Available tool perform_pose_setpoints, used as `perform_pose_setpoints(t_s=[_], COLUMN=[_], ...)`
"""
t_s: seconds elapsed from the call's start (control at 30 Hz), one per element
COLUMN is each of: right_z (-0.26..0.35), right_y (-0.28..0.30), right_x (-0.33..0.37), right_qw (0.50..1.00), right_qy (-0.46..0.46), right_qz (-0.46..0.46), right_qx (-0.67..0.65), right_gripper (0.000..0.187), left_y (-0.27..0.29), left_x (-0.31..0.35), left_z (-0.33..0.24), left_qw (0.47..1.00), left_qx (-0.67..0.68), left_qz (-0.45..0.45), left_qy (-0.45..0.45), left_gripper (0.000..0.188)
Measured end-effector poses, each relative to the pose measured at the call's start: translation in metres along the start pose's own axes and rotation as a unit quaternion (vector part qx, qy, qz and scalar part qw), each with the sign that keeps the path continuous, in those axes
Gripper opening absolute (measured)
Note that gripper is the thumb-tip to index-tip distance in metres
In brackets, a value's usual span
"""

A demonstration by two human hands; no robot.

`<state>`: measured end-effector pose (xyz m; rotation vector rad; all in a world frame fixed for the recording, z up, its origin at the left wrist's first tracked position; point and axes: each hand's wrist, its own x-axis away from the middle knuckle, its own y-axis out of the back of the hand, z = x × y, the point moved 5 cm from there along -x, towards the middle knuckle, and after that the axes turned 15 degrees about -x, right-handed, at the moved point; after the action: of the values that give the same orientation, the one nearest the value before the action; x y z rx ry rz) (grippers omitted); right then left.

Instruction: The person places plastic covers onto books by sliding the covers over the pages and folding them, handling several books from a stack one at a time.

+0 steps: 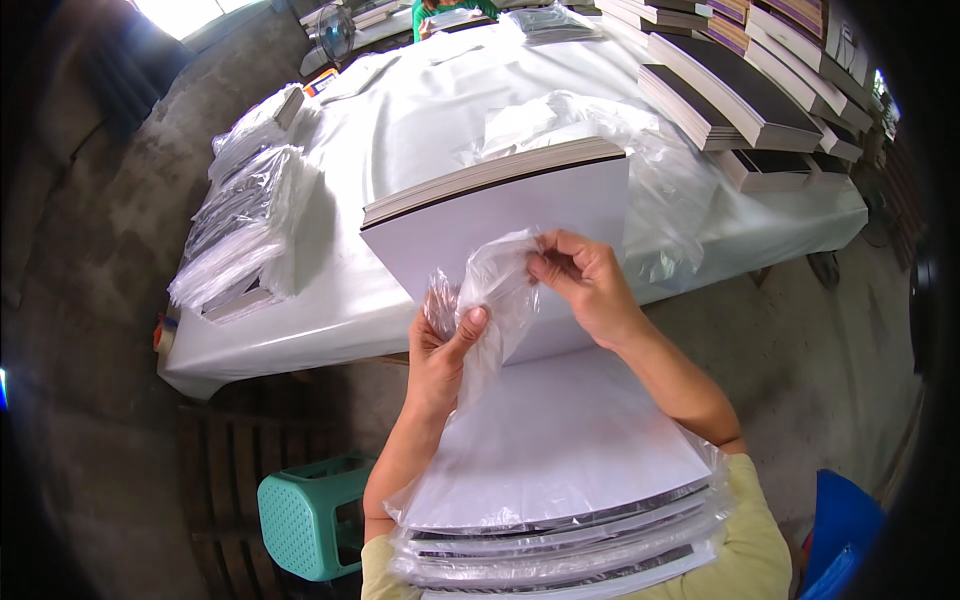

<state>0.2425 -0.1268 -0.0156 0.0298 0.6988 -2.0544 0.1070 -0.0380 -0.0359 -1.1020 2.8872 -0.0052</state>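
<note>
Between my two hands is a crumpled clear plastic bag (497, 275). My left hand (437, 362) grips its lower left part, with the thumb pressed on the film. My right hand (590, 285) pinches the bag's upper right edge between thumb and fingers. Just behind them a thick stack of flat boards (560, 195) stands tilted at the table's near edge, its white face toward me and a dark layer along the top. Close to my body lies a pile of white-topped panels (565, 450), with plastic film around its lower layers.
A white-covered table (400, 140) spans the far side. Plastic-wrapped packs (245, 230) are piled at its left, loose film (670, 190) lies right of centre, and dark-topped board stacks (735, 90) stand far right. A green stool (310, 515) is lower left. Another person (430, 12) sits at the far end.
</note>
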Motion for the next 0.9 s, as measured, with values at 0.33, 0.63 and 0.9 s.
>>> perform_pose_setpoints(t_s=[0.33, 0.63, 0.9], right_z=[0.021, 0.015, 0.019], right_y=[-0.029, -0.007, 0.0], right_x=[0.016, 0.012, 0.01], right_qw=[0.896, 0.954, 0.986], right_qy=[0.098, 0.13, 0.066], right_qz=[0.124, 0.067, 0.033], right_qx=[0.414, 0.264, 0.152], right_gripper=[0.048, 0.067, 0.075], left_y=[-0.025, -0.01, -0.013], left_x=[-0.002, -0.01, -0.007], left_z=[0.007, 0.001, 0.001], left_qw=[0.982, 0.994, 0.988], left_qx=[0.09, 0.1, 0.146], left_qz=[0.136, 0.03, 0.042], left_qy=[0.097, 0.014, 0.032], left_gripper=[0.031, 0.025, 0.023])
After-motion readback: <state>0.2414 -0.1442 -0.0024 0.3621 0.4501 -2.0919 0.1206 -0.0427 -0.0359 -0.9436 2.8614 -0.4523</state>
